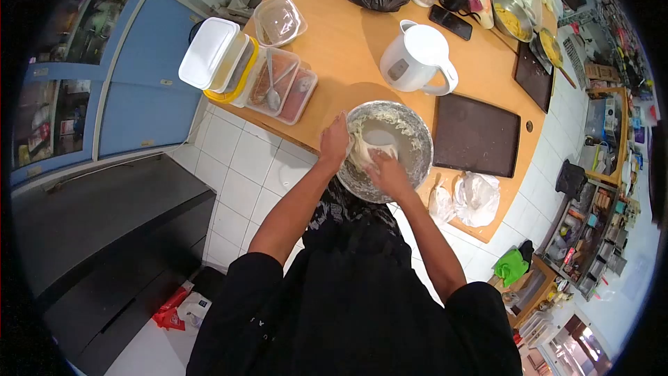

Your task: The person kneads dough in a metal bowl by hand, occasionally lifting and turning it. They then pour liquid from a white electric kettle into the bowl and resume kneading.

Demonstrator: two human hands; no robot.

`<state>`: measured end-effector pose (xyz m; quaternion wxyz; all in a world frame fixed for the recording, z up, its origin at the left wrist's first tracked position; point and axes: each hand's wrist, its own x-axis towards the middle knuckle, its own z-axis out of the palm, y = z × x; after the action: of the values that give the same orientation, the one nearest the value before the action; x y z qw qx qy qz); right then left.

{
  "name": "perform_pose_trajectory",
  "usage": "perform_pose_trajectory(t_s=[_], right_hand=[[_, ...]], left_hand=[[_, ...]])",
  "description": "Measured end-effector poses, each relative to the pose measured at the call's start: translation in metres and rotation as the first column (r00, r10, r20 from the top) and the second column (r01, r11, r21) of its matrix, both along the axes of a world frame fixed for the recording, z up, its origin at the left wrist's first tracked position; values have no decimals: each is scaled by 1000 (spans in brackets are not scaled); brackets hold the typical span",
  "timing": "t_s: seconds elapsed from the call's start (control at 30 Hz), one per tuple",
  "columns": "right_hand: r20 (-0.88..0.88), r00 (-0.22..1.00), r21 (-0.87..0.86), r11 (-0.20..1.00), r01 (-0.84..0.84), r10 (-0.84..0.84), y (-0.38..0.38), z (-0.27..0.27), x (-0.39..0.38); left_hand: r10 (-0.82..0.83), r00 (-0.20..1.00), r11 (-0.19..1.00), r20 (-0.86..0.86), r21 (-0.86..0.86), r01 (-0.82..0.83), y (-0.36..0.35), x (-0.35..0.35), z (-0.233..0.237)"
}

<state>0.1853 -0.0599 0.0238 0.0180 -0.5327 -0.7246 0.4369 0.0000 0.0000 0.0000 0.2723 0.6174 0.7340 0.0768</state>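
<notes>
While working dough (360, 152) with right grip (390, 173), brace bowl (418, 157) firmly at nine o'clock with left grip (335, 137). Cannot tell either's closure.

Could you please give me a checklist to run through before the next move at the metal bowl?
1. Left hand at the metal bowl: ok, it is at the rim's left side.
2. Right hand on the dough: ok, its fingers are in contact inside the bowl.
3. Bowl wall free of residue: not ok, pale bits cling to it.
4. White kettle upright: ok, it stands beyond the bowl.
5. Bowl's base fully on the table: cannot tell, the bowl hides the edge beneath it.
</notes>
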Motion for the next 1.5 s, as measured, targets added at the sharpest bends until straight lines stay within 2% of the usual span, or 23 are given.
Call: perform_pose_trajectory(t_s=[0.07,0.13,0.17,0.2,0.3,0.4,0.47,0.57,0.6,0.67,0.7,0.8,0.9,1.0,1.1,1.2,1.3,1.4,1.5], right_hand=[[29,999,163,986,-39,35,-25,-3,0],[15,1000,254,967,-28,25,-57,13,-18],[36,999,282,959,-31,22,-74,25,-15],[141,990,276,959,-64,25,-86,38,-12],[210,977,262,965,-16,-41,-94,42,1],[299,950,400,916,-36,-93,-84,54,1],[168,976,383,921,68,-141,-77,47,5],[25,975,316,927,203,-222,-68,62,7],[-17,969,290,926,241,-246,-62,70,6],[-81,953,371,879,300,-291,-52,81,5],[-114,943,406,852,330,-312,-47,83,5],[-4,975,626,760,174,-220,-12,36,4],[-44,948,372,876,307,-314,25,-7,-16],[231,933,90,961,260,-274,33,-23,-33],[202,920,503,842,196,-335,0,-37,-41],[169,931,542,820,186,-323,-11,-40,-45],[88,928,686,697,208,-363,-15,-42,-48],[51,937,696,685,216,-347,-11,-49,-45],[10,972,626,760,175,-233,5,-65,-35]], left_hand=[[1,1000,997,7,75,-1,1,1,-3],[4,999,990,-50,144,4,-10,-19,-3],[7,999,987,-49,162,1,-21,-16,-10],[15,1000,988,-25,154,-11,-26,-11,-7],[21,999,987,27,158,-25,-24,7,-4],[11,1000,987,-4,163,-10,-17,7,-2],[22,1000,986,-18,165,-19,-16,4,-8],[19,999,1000,26,18,-19,-13,6,6],[20,1000,998,21,62,-21,-12,4,2],[27,1000,990,14,138,-28,-15,3,-14],[19,1000,992,21,123,-21,-13,3,-11],[2,999,995,35,98,-5,-11,4,-1],[-19,1000,993,10,115,18,-10,4,1],[-17,1000,994,-15,106,19,-11,4,0],[-6,1000,996,-25,92,8,-10,4,-5],[-7,999,994,-40,108,11,-11,3,-17],[-24,999,987,-27,160,28,-12,2,-22],[-30,999,988,-41,147,36,-9,3,-10],[-43,999,986,-28,159,47,-14,3,-15]])
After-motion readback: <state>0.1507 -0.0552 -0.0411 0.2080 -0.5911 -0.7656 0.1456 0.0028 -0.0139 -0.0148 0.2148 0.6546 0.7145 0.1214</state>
